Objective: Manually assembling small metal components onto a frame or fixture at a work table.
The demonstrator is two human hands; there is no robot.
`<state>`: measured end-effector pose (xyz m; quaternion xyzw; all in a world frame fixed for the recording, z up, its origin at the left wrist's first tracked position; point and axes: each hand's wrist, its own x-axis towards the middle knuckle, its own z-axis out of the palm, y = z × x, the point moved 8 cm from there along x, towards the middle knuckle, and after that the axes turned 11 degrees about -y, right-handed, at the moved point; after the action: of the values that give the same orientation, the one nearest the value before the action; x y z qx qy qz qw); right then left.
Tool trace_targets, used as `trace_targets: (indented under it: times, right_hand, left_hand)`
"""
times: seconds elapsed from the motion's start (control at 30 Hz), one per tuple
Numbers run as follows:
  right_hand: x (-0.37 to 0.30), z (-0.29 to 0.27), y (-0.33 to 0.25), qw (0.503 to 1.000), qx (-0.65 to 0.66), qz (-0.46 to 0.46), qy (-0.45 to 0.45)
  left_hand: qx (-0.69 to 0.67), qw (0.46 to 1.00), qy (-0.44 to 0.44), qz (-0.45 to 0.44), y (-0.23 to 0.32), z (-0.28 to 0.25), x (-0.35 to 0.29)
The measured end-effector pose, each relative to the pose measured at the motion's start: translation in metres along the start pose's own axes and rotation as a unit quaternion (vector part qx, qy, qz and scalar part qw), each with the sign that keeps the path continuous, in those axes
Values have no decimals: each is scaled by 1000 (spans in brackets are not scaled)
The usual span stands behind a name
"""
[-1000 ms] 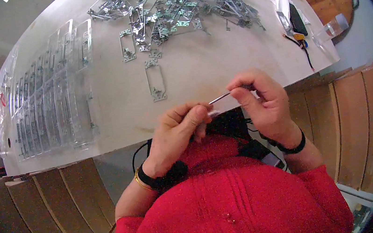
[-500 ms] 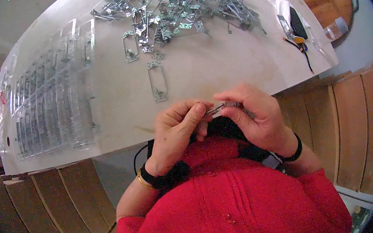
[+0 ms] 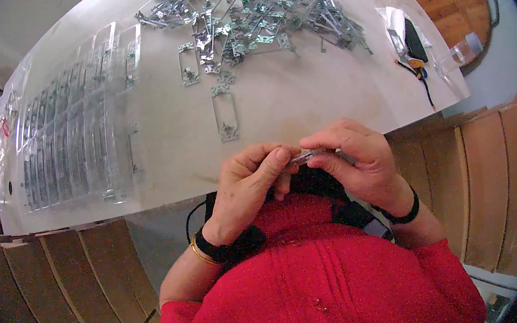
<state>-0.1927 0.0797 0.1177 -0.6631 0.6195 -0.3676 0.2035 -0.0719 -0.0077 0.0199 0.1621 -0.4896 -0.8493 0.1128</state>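
Observation:
Between my two hands, just off the near table edge, is a small metal bracket (image 3: 305, 156), mostly covered by fingers. My left hand (image 3: 251, 179) pinches one end between thumb and fingers. From the other side, my right hand (image 3: 358, 161) closes thumb and forefinger on its other end. Beyond my left hand, a flat rectangular metal frame (image 3: 225, 115) lies on the table, with another similar frame (image 3: 189, 65) farther off. A large tangled heap of metal frames (image 3: 265, 17) covers the far middle of the table.
Clear plastic trays (image 3: 66, 141) with metal parts in their slots occupy the left of the white table (image 3: 175, 172). At the right lie a black object (image 3: 413, 40), a small tool with dark cables (image 3: 419, 68) and a clear plastic cup (image 3: 467, 49). Cardboard boxes (image 3: 489, 177) stand below the edge.
The right hand has shifted slightly, and the bracket between the hands is turned a little. Both hands keep their grip. The view has moved slightly.

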Motion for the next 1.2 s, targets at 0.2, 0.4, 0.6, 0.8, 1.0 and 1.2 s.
trace_targets:
  times: [0.2,0.4,0.6,0.8,1.0,1.2]
  right_hand:
    - [1,5,-3,1000,21,-9,-14]
    - [0,8,-3,999,22,-6,-27]
    - [3,8,-4,998,10,-24,-50]
    - [2,7,-2,998,0,-22,-66]
    - [2,12,0,996,-3,-31,-87]
    - [-3,15,5,996,-32,-32,-82]
  left_hand:
    - [17,1000,-9,-17,0,1,-2]
    - [-3,1000,0,-10,2,0,-3]
    - [26,999,-9,-20,2,-1,-3]
    - [20,998,7,-52,3,1,-4]
    - [17,999,13,-27,3,-1,-6]
    - [54,998,10,-20,8,3,-5]
